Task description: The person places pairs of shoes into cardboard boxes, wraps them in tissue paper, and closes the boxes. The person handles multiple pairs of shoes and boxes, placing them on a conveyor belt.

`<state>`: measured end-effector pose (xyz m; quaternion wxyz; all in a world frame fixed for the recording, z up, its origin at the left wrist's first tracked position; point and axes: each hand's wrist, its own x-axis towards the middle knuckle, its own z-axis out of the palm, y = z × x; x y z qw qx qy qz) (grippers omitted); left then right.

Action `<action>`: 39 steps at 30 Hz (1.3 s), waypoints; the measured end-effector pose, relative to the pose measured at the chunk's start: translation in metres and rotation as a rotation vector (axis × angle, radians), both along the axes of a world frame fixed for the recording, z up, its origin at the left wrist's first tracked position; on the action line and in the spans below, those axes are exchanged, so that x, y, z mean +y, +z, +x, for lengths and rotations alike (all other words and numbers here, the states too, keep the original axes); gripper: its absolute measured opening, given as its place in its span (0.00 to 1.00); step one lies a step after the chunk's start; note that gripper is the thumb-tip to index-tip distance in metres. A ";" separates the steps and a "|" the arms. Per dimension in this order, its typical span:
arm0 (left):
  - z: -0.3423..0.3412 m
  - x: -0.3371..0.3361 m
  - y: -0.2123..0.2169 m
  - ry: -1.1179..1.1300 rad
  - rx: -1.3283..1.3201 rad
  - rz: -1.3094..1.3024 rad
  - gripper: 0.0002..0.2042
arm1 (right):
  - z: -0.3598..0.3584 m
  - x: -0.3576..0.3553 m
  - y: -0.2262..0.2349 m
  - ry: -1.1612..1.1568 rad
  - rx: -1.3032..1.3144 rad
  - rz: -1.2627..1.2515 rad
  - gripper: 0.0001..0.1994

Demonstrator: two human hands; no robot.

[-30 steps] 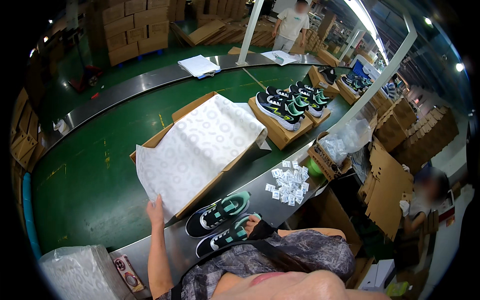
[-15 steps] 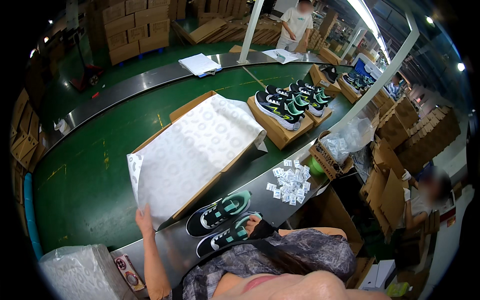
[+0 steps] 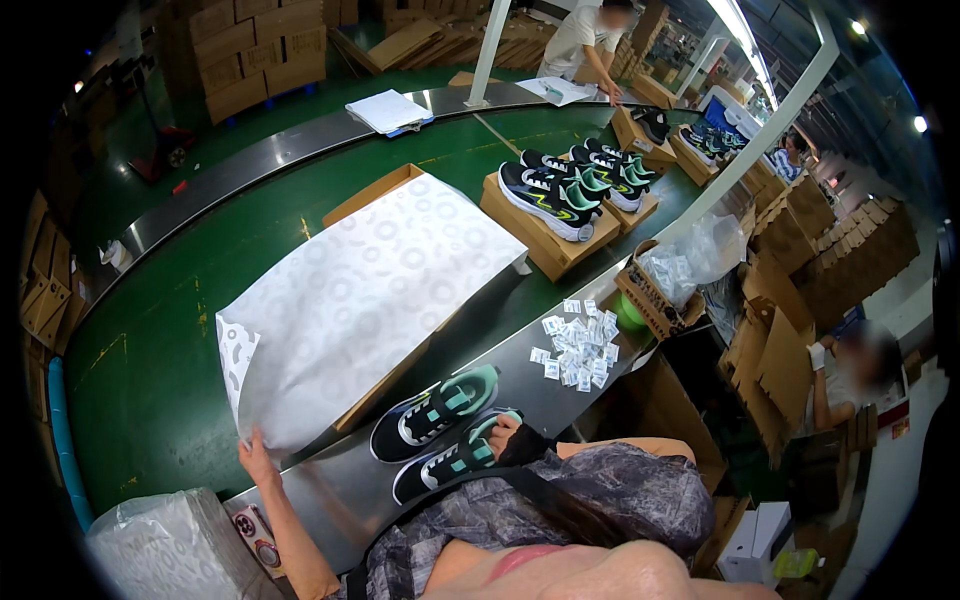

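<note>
A sheet of patterned white tissue paper (image 3: 375,290) lies over an open cardboard shoebox (image 3: 372,197), hiding its inside. My left hand (image 3: 258,462) pinches the sheet's near left corner. At the metal edge nearest me, my right hand (image 3: 508,438) is closed on the heel opening of a black sneaker (image 3: 448,468) with mint lining. The matching sneaker (image 3: 418,422) stands just beyond it, touched by neither hand. Small white sachets (image 3: 580,345) are heaped on the metal to the right of the shoes.
Sneakers on closed shoeboxes (image 3: 548,238) line the green belt (image 3: 150,360) to the right. A carton of plastic bags (image 3: 660,290) stands past the sachets. Left of me are a plastic-wrapped paper stack (image 3: 165,550) and a phone (image 3: 257,540). Co-workers (image 3: 580,45) are across and at right.
My left hand has moved left, drawing the tissue corner outward so the sheet lies flatter and wider over the box. My right hand stays on the sneaker. The far co-worker now reaches toward a box.
</note>
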<state>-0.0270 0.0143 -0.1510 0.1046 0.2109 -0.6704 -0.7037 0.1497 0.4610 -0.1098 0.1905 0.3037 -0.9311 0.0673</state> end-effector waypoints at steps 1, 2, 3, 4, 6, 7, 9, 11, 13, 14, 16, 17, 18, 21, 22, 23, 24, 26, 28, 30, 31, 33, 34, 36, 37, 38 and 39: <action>0.002 -0.008 -0.002 0.030 -0.030 0.012 0.15 | 0.000 0.000 -0.001 0.011 0.007 -0.006 0.03; 0.002 -0.010 0.001 0.056 -0.058 0.026 0.15 | 0.000 0.000 -0.002 0.019 0.015 -0.011 0.03; 0.004 -0.011 0.003 0.067 -0.056 0.026 0.15 | -0.001 0.001 -0.002 0.027 0.023 -0.016 0.03; 0.007 -0.012 0.006 0.078 -0.054 0.027 0.15 | 0.000 0.001 -0.002 0.015 0.021 -0.020 0.03; 0.012 -0.016 0.006 0.083 -0.044 0.027 0.16 | 0.001 0.000 -0.001 -0.004 0.011 -0.029 0.03; 0.013 -0.020 0.002 0.075 -0.035 0.027 0.16 | 0.001 0.000 -0.002 0.003 0.006 -0.020 0.03; 0.014 -0.025 -0.003 0.064 -0.029 0.031 0.16 | 0.001 0.003 -0.006 0.014 0.000 -0.001 0.03; 0.013 -0.027 -0.006 0.054 -0.036 0.041 0.16 | 0.003 0.004 -0.010 0.006 -0.044 -0.010 0.03; 0.013 -0.027 -0.007 0.056 -0.049 0.041 0.17 | 0.004 0.004 -0.013 -0.005 -0.067 -0.008 0.03; 0.014 -0.026 -0.005 0.058 -0.054 0.040 0.17 | 0.003 0.003 -0.010 -0.007 -0.067 -0.003 0.03; 0.017 -0.025 0.002 0.052 -0.047 0.051 0.18 | 0.001 0.002 -0.004 0.001 -0.067 0.020 0.03; 0.017 -0.023 0.005 0.045 -0.045 0.057 0.18 | 0.001 0.001 0.002 0.006 -0.066 0.040 0.03; 0.016 -0.024 0.004 0.039 -0.054 0.057 0.18 | 0.002 0.001 0.005 0.013 -0.066 0.059 0.03; 0.013 -0.027 0.007 0.028 -0.068 0.046 0.18 | 0.002 0.002 -0.002 0.020 -0.046 0.044 0.03; 0.012 -0.026 0.010 0.029 -0.065 0.037 0.18 | 0.003 0.003 -0.004 0.032 -0.049 0.046 0.03; 0.013 -0.026 0.013 0.035 -0.063 0.030 0.18 | 0.003 0.004 -0.003 0.049 -0.052 0.050 0.03; 0.013 -0.028 0.010 0.039 -0.059 0.021 0.17 | 0.002 0.005 -0.002 0.065 -0.055 0.054 0.03; 0.011 -0.034 0.001 0.047 -0.052 0.004 0.17 | 0.003 0.009 -0.004 0.087 -0.097 0.044 0.03; 0.014 -0.044 -0.003 0.052 -0.054 0.012 0.17 | -0.005 0.008 -0.003 0.178 -0.089 0.000 0.02; 0.011 -0.045 -0.003 0.043 -0.050 0.006 0.17 | -0.020 0.007 0.028 0.225 -0.048 -0.028 0.04; 0.010 -0.044 -0.003 0.042 -0.052 -0.006 0.17 | -0.024 0.008 0.035 0.175 -0.305 0.016 0.08; 0.009 -0.044 0.001 0.025 -0.057 -0.052 0.16 | -0.041 0.003 0.068 0.098 -0.595 -0.079 0.14; 0.009 -0.045 0.007 0.017 -0.061 -0.084 0.16 | -0.054 -0.005 0.085 0.028 -0.679 -0.218 0.16; 0.010 -0.050 0.017 0.020 -0.036 -0.120 0.15 | -0.091 -0.020 0.137 0.056 -1.133 -0.610 0.21; 0.011 -0.053 0.020 0.034 -0.011 -0.112 0.15 | -0.103 -0.032 0.152 -0.035 -1.189 -0.810 0.20; 0.010 -0.049 0.035 0.028 -0.052 -0.135 0.13 | -0.122 -0.038 0.141 0.045 -1.141 -1.039 0.19; 0.009 -0.053 0.035 -0.002 -0.011 -0.084 0.12 | -0.145 -0.050 0.156 0.124 -0.961 -1.023 0.18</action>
